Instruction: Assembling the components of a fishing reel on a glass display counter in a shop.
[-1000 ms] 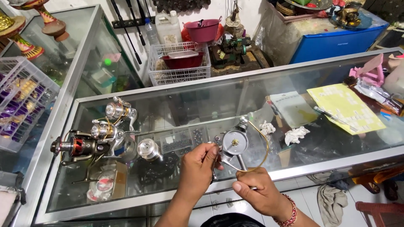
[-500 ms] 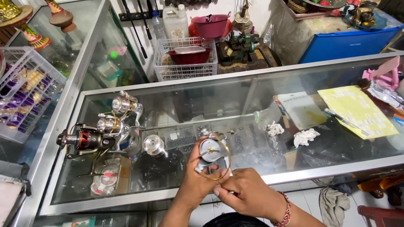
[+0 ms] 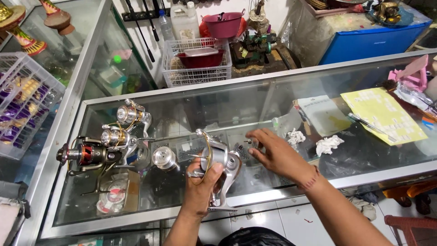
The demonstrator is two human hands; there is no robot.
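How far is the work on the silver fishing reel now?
Done: three other reels and a loose spool rest on the glass counter. In hand: the left hand grips the silver reel, which has no spool on it. The right hand is open over small parts on the counter. Left: the reel looks unfinished while its spool is off.

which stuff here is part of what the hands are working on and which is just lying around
In hand:
- silver fishing reel, gripped by the left hand
- small part on the glass counter, under the right hand

Lying about:
- three other reels
- loose spool
- crumpled tissues
- yellow sheet
- white wire basket
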